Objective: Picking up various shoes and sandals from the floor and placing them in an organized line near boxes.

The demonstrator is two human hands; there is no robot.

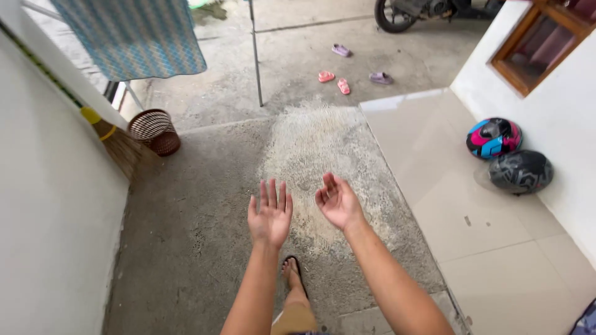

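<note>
Two empty hands, left (pixel 270 214) and right (pixel 337 201), each grip spread, above pale grit patch (pixel 323 161) on concrete.

The cloth (pixel 133 37) on the rack has a blue and white checked pattern. The basket (pixel 155 131) is brown. One helmet (pixel 494 138) is pink, blue and black, the other helmet (pixel 520 171) dark grey. The small sandals (pixel 334 82) are pink and lilac.
</note>
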